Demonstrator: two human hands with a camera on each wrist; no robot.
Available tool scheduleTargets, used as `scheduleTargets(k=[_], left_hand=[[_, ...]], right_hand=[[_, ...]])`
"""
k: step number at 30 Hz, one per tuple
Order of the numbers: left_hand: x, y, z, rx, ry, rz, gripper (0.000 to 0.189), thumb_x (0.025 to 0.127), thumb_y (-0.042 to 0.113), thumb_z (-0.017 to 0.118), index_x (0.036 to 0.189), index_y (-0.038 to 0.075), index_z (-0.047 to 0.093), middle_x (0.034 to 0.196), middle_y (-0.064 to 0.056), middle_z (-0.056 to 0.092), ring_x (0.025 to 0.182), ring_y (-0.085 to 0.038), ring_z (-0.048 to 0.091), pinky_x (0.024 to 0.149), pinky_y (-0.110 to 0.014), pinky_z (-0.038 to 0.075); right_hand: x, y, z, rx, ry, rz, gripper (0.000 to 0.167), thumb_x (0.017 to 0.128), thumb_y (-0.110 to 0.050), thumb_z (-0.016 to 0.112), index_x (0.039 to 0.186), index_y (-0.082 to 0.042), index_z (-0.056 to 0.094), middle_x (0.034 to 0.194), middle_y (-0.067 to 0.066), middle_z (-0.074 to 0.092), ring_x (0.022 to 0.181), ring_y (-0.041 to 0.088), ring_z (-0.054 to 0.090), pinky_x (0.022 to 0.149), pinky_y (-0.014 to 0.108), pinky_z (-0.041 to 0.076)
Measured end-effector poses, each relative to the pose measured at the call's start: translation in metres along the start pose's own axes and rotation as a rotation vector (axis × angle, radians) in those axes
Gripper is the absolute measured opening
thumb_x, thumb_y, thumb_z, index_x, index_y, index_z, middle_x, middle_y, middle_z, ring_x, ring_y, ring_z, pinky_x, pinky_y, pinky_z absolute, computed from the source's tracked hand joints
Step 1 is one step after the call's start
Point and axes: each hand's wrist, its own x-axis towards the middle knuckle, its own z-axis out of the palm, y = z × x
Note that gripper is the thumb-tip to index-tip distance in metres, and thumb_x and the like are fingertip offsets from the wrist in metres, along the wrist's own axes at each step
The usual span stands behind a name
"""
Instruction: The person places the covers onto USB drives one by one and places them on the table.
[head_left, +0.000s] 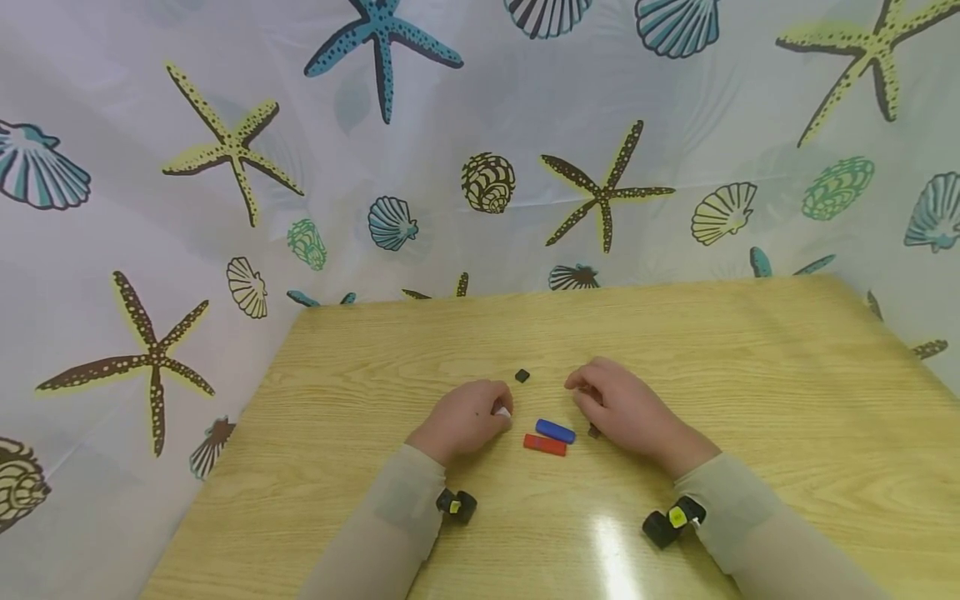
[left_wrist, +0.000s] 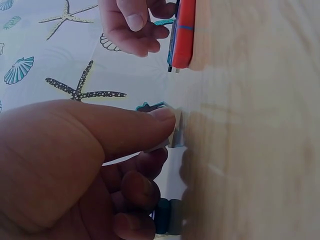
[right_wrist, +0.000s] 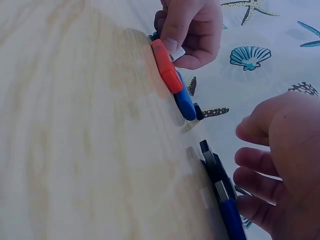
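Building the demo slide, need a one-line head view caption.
Left hand pinches a small white piece; a red stick and a blue stick lie between it and the open right hand.

Here's a pale cloth [head_left: 442,150] hanging behind and down both sides, blue, yellow and brown starfish [head_left: 234,148] sprawling across it, seashells [head_left: 392,223] in between; below, the wood-grain tabletop [head_left: 360,350] runs right back, a white glare [head_left: 613,558] streaking its near part.
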Motion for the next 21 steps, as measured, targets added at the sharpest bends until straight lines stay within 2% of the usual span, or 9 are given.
scheduleTargets(k=[5,9,14,21], left_hand=[[0.0015,-0.0020,0.0028,0.000,0.003,-0.003,0.003,0.098,0.026,0.066,0.099,0.023,0.065,0.088,0.009,0.059,0.081,-0.014,0.056,0.076,-0.033,0.047],[0.0018,-0.0027,0.0032,-0.008,0.002,0.001,0.004,0.098,0.026,0.066,0.098,0.023,0.064,0.088,0.009,0.060,0.081,-0.015,0.056,0.076,-0.034,0.047],[0.0008,-0.0021,0.0027,-0.023,0.000,-0.007,0.004,0.098,0.026,0.067,0.098,0.023,0.064,0.089,0.009,0.060,0.082,-0.015,0.056,0.077,-0.034,0.047],[0.0014,-0.0017,0.0030,-0.028,0.006,-0.007,0.004,0.098,0.026,0.067,0.097,0.023,0.064,0.088,0.008,0.059,0.082,-0.016,0.056,0.076,-0.034,0.046]], right_hand=[[0.0008,0.0003,0.0004,-0.035,0.012,-0.016,0.025,0.100,-0.016,0.059,0.121,-0.010,0.070,0.117,0.002,0.060,0.105,0.022,0.056,0.093,0.045,0.047],[0.0020,0.0002,0.0016,-0.078,0.006,-0.012,0.029,0.098,-0.013,0.058,0.124,-0.009,0.070,0.121,0.005,0.061,0.115,0.030,0.054,0.098,0.050,0.045],[0.0023,0.0002,0.0023,-0.119,-0.003,-0.008,0.031,0.097,-0.013,0.058,0.126,-0.006,0.069,0.122,0.009,0.062,0.118,0.036,0.053,0.099,0.052,0.044],[0.0052,0.0001,0.0018,-0.166,0.000,-0.004,0.035,0.096,-0.010,0.059,0.130,-0.006,0.066,0.123,0.011,0.061,0.116,0.036,0.054,0.099,0.052,0.043]])
